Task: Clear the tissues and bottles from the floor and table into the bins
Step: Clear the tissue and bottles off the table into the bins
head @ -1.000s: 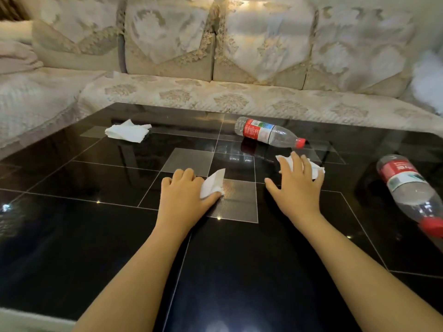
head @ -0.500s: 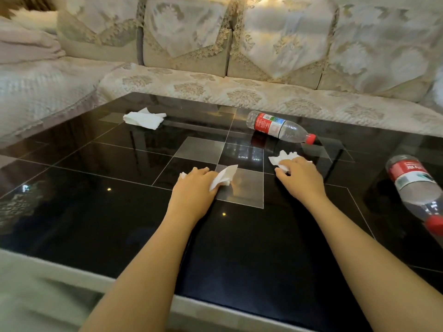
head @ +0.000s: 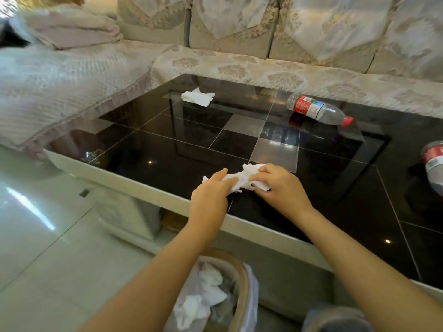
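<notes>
Above the near edge of the black glossy table (head: 167, 154), my left hand (head: 211, 195) and my right hand (head: 280, 185) meet, both gripping crumpled white tissues (head: 242, 177) bunched between them. Another white tissue (head: 197, 97) lies at the table's far left. A clear bottle with a red label and red cap (head: 317, 110) lies on its side at the far middle. A second such bottle (head: 435, 164) is cut off by the right edge. Below my arms a lined bin (head: 242, 279) on the floor holds several crumpled tissues (head: 203, 298).
A beige patterned sofa (head: 263, 68) wraps the table's far and left sides, with folded blankets (head: 72, 32) on its left part. Pale glossy floor tiles (head: 36, 236) lie to the left. The blurred rim of a second container (head: 335, 318) shows at bottom right.
Both hands pulled back from the table's middle toward its near edge and came together, bunching their tissues. My view dropped back, revealing the bin and the floor.
</notes>
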`<state>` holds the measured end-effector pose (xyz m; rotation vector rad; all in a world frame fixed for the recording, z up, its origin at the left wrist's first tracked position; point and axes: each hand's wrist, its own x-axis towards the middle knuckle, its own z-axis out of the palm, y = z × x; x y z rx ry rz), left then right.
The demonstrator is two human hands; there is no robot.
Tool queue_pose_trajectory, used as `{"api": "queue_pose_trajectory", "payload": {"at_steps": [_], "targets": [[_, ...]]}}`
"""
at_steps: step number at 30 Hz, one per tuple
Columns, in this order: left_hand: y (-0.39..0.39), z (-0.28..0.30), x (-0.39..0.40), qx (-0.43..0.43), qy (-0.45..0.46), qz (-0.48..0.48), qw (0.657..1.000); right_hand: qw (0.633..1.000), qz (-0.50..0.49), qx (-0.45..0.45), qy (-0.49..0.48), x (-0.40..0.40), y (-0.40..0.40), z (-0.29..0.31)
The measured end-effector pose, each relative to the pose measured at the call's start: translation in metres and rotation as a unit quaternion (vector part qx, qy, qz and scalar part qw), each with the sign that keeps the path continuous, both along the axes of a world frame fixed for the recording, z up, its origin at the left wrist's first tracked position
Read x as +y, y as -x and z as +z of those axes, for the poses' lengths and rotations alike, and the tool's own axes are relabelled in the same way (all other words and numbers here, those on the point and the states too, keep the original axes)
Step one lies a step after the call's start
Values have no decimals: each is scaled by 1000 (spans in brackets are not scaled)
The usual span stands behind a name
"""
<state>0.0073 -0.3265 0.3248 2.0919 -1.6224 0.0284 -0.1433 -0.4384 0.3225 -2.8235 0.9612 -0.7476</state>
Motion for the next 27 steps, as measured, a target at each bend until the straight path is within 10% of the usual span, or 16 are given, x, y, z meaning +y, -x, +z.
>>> {"api": "queue_pose_trajectory", "payload": {"at_steps": [8, 15, 19, 27], "targets": [[-32, -61, 132, -124, 85, -151, 977, 983, 167, -56, 53, 119, -2, -16], [-25, -117, 157, -115, -280, -114, 946, 984, 127, 48, -118, 167, 1, -99], [-29, -126, 157, -91, -308, -70, 944, 935, 79, 236, -251, 165, -2, -123], [-44, -75, 149, -119, 110, -129, 978, 924, 121, 231, -279, 173, -20, -116]]}}
